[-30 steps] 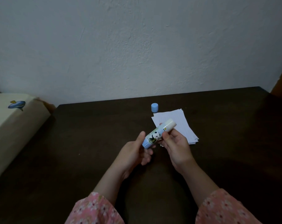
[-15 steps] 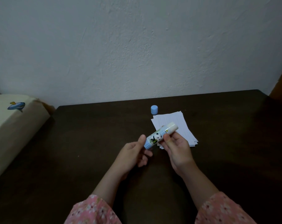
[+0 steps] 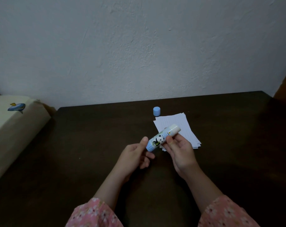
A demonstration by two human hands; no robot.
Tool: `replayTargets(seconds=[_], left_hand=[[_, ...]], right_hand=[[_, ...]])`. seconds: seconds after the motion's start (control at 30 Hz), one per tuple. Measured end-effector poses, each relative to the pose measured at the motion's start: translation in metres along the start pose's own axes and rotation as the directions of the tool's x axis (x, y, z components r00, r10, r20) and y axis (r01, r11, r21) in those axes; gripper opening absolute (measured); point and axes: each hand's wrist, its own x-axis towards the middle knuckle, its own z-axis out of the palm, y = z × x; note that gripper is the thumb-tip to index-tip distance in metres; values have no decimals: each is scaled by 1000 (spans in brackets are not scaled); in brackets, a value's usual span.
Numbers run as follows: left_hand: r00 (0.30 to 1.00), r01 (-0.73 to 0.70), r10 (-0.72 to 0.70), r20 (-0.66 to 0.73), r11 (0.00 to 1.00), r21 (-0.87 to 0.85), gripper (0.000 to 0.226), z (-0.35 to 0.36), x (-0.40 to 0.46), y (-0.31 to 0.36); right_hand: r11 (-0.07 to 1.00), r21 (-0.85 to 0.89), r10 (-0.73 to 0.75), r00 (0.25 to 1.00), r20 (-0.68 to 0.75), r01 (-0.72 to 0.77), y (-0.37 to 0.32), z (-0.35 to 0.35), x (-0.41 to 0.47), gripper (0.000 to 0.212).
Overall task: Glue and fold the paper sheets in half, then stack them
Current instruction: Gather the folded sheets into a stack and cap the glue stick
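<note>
In the head view, both hands are holding an uncapped glue stick above the dark table. The left hand is pinching its blue base between thumb and fingers, while the right hand is gripping the barrel near the pale tip, which is pointing far and right. The paper sheets are lying in a loose stack just beyond the right hand, partly hidden by it. The blue cap is standing at the stack's far left corner.

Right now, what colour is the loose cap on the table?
Light blue. The cap stands just behind the paper stack, clearest in the head view.
</note>
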Motion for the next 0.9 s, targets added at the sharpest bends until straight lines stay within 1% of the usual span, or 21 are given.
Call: replayTargets(seconds=[0.13, 0.33, 0.5, 0.57, 0.7, 0.9], left_hand=[[993, -114, 114, -2, 993, 35, 41, -5, -3, 4], [992, -119, 116, 43, 987, 103, 24, -7, -5, 5], [998, -26, 24, 58, 999, 37, 43, -2, -3, 4], [999, -48, 47, 28, 998, 43, 42, -1, -3, 4], [991, -135, 136, -5, 989, 66, 26, -3, -5, 5], [989, -150, 148, 20, 978, 148, 20, -9, -2, 3]], right_hand=[[999, 30, 13, 1000, -20, -12, -1, -1, 1, 16], [999, 49, 12, 1000, -21, -11, -1, 0, 2, 15], [998, 58, 30, 999, -13, -30, -2, -1, 1, 15], [998, 58, 26, 999, -19, -24, -2, -1, 1, 14], [994, 108, 22, 999, -37, -18, -3, -1, 2, 15], [995, 97, 14, 1000, -16, -12, 0, -1, 3, 16]])
